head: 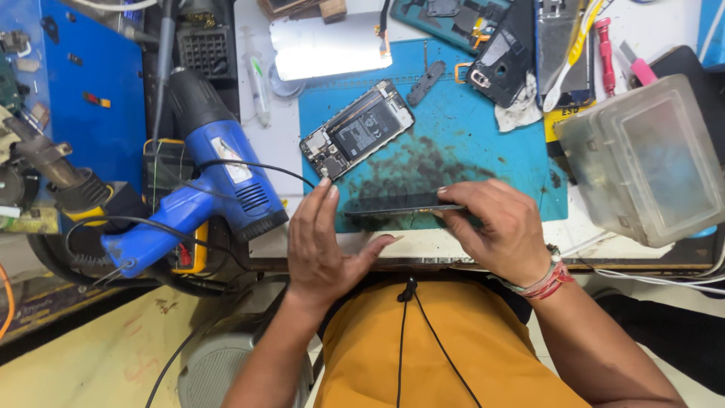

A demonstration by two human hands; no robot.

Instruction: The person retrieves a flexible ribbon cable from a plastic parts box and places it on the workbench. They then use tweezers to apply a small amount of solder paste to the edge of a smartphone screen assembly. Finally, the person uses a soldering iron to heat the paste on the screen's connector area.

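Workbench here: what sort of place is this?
Most likely a phone repair bench. An opened phone lies on a stained blue work mat, a blue heat gun rests beside it, and both hands, left hand and right hand, hold a thin dark panel.

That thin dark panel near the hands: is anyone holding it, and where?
Yes. Both hands grip the panel edge-on: left hand at its left end, right hand at its right end.

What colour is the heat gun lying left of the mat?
Blue with a black nozzle end: heat gun, head view.
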